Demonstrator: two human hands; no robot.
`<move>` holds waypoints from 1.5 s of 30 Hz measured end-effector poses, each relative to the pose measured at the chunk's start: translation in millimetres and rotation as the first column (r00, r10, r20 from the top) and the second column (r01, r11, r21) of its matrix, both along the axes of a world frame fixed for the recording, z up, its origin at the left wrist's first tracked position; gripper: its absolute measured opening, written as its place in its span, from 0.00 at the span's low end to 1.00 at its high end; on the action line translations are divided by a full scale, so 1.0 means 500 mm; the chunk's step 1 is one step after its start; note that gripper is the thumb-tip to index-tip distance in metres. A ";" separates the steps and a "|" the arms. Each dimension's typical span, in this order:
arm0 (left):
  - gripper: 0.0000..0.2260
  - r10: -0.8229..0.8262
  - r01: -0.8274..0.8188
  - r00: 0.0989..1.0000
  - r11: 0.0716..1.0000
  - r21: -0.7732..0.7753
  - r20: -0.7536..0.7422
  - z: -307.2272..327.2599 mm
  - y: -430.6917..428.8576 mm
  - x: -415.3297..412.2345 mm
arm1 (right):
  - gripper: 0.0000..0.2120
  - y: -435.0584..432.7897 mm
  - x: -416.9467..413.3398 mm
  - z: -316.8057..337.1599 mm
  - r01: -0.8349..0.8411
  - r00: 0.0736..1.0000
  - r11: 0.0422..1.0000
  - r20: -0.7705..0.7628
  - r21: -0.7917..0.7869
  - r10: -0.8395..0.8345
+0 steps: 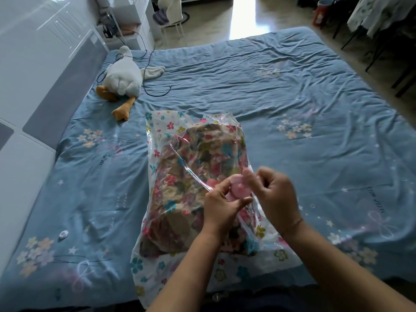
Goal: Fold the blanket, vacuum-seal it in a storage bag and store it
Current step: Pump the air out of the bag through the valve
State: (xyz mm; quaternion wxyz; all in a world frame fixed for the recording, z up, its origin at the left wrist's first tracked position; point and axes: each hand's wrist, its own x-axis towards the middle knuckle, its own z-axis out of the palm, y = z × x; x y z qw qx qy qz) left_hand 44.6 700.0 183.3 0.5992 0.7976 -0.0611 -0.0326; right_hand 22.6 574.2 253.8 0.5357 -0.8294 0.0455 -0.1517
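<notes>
Both the left hand [221, 203] and right hand [274, 194] pinch the pink valve [240, 190] on the bag [157, 127].
The clear flowered bag lies mid-bed [292, 97], the folded blanket [193, 158] inside. The creased blue sheet also carries a plush goose [121, 77], a black cable [156, 95] and a small white cap [63, 234]. A white wardrobe [33, 41] stands left; a chair [173, 12] stands beyond on the glossy floor [213, 23].

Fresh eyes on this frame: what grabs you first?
The flower-printed storage bag with the folded blanket inside lies mid-bed on the blue sheet. Over it, the left hand and right hand both pinch a pink valve; the right is motion-blurred. At the bed's far left corner lies a white plush goose.
</notes>
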 end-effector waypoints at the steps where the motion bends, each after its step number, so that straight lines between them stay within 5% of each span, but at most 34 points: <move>1: 0.22 -0.008 0.008 1.000 1.000 0.011 0.013 0.001 0.002 -0.001 | 0.31 -0.002 0.003 -0.023 -0.003 0.996 0.999 -0.085 -0.040 0.000; 3: 0.22 -0.018 0.018 1.000 1.000 -0.005 0.012 0.004 0.009 0.000 | 0.31 -0.008 0.005 -0.008 0.004 0.998 0.997 -0.066 -0.082 -0.009; 8: 0.28 0.007 -0.008 1.000 0.998 -0.057 -0.019 0.004 0.008 0.012 | 0.27 0.000 0.004 0.117 -0.016 0.933 0.988 0.358 0.151 -0.039; 10: 0.27 0.005 -0.005 1.000 0.999 -0.048 -0.012 0.005 0.002 0.010 | 0.26 0.002 0.011 0.067 0.039 0.958 0.994 0.280 0.104 -0.067; 14: 0.23 -0.007 0.007 1.000 0.999 -0.034 -0.001 0.003 0.003 0.001 | 0.31 -0.008 0.018 -0.043 -0.023 0.988 0.990 -0.157 -0.142 0.000; 21: 0.27 0.012 -0.014 0.999 0.998 -0.067 -0.036 0.002 0.008 0.012 | 0.26 -0.004 0.014 0.096 -0.044 0.954 0.987 0.298 0.154 -0.004; 26: 0.24 0.007 -0.008 1.000 0.998 -0.058 -0.021 -0.002 0.002 -0.003 | 0.29 -0.001 0.008 -0.037 0.032 0.995 0.998 -0.093 -0.062 -0.038; 32: 0.28 0.020 -0.021 1.000 0.999 -0.045 -0.023 -0.001 0.011 0.012 | 0.28 0.009 0.006 0.115 0.007 0.921 0.968 0.376 0.252 -0.105; 34: 0.26 0.006 -0.007 0.999 0.999 -0.038 -0.033 -0.005 0.009 0.009 | 0.28 0.013 0.008 0.067 0.050 0.945 0.989 0.315 0.141 -0.093; 38: 0.22 0.004 -0.004 1.000 1.000 -0.012 -0.010 -0.006 0.008 -0.001 | 0.37 0.011 0.010 -0.044 0.007 0.994 0.997 -0.107 -0.072 -0.015; 41: 0.26 0.010 -0.011 1.000 0.999 -0.039 -0.029 -0.004 0.015 0.007 | 0.33 0.007 0.014 0.025 -0.005 0.996 0.999 0.086 0.034 0.002; 45: 0.28 0.035 -0.037 0.998 0.998 -0.046 -0.055 -0.006 0.010 0.013 | 0.26 0.021 -0.001 0.104 0.095 0.898 0.975 0.405 0.202 -0.172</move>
